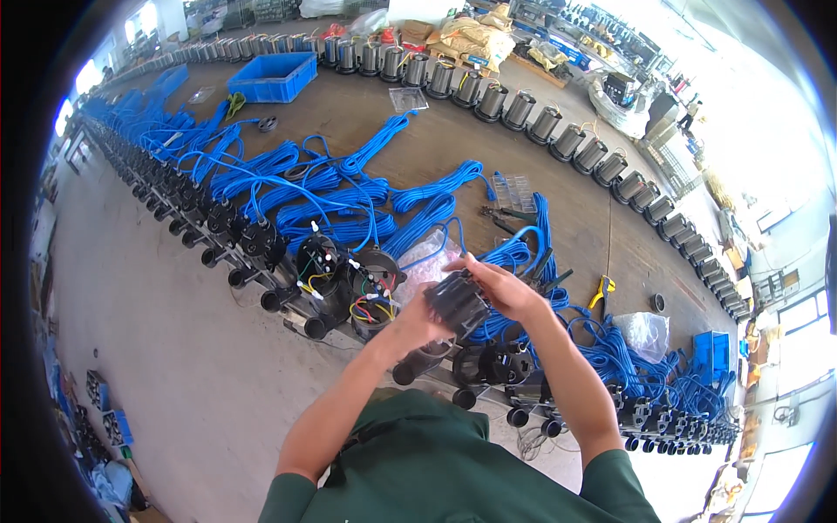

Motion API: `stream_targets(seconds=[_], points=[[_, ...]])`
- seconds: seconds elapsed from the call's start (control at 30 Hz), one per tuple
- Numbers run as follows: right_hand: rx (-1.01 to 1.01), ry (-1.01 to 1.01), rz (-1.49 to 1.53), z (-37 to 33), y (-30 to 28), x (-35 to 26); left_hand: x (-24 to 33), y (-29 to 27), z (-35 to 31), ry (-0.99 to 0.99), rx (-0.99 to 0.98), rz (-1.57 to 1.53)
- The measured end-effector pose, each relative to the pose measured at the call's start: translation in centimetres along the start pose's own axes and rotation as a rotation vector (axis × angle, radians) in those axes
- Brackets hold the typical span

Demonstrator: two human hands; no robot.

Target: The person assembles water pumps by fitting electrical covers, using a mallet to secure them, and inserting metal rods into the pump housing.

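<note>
Both my hands are closed round a black ribbed plastic housing [459,304] above the near edge of the table. My left hand [413,321] grips its left side, and my right hand [504,286] wraps over its upper right; some fingers are hidden. A blue cable [526,232] arcs close to my right hand; whether it enters the housing cannot be made out. Just left of my left hand stands an open black pump housing [377,272] with red, yellow and green wires showing. Beside it sits another black housing [319,256] with white-tipped wires.
Coiled blue cables [340,196] spread along the table [558,200]. Metal motor cylinders [520,111] line its far edge; black housings [205,213] line the near one. Around lie yellow-handled pliers [602,292], dark hand tools [507,214], plastic bags [643,336] and a blue bin [274,78].
</note>
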State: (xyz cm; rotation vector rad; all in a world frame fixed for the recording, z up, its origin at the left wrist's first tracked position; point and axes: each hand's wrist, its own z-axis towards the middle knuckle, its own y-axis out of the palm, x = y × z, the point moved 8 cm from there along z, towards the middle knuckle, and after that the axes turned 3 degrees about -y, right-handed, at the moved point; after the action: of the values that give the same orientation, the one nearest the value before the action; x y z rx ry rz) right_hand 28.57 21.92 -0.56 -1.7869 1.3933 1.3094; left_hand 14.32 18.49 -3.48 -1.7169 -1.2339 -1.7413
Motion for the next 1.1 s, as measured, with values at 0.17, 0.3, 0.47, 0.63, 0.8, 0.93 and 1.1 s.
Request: stream_targets(seconds=[0.17,0.3,0.47,0.63,0.8,0.93,1.1], points=[[0.030,-0.069,0.201,-0.5,1.7,-1.1,1.8,-0.8,-0.8,-0.255,-0.078,-0.067],[0.064,-0.085,0.084,-1.2,1.1,-1.1,0.5,-2.7,-2.5,-0.045,0.202,0.155],[0.111,-0.063,0.036,-1.7,0.9,0.5,2.1,-1.5,-8.3,0.044,0.491,0.588],[0.101,-0.102,-0.072,-0.8,1.6,1.3,-4.5,-2.0,-8.3,-0.504,0.428,-0.279],[0.111,-0.091,-0.090,0.2,2.0,2.0,-5.1,-2.1,-6.6,-0.481,0.430,-0.329],[0.181,-0.069,-0.114,-0.1,2.0,1.8,-5.4,-2.4,-5.4,-0.431,0.372,-0.278],[0.231,-0.138,-0.303,0.7,0.5,2.6,-4.6,-2.2,-5.4,-0.393,0.321,-0.376]])
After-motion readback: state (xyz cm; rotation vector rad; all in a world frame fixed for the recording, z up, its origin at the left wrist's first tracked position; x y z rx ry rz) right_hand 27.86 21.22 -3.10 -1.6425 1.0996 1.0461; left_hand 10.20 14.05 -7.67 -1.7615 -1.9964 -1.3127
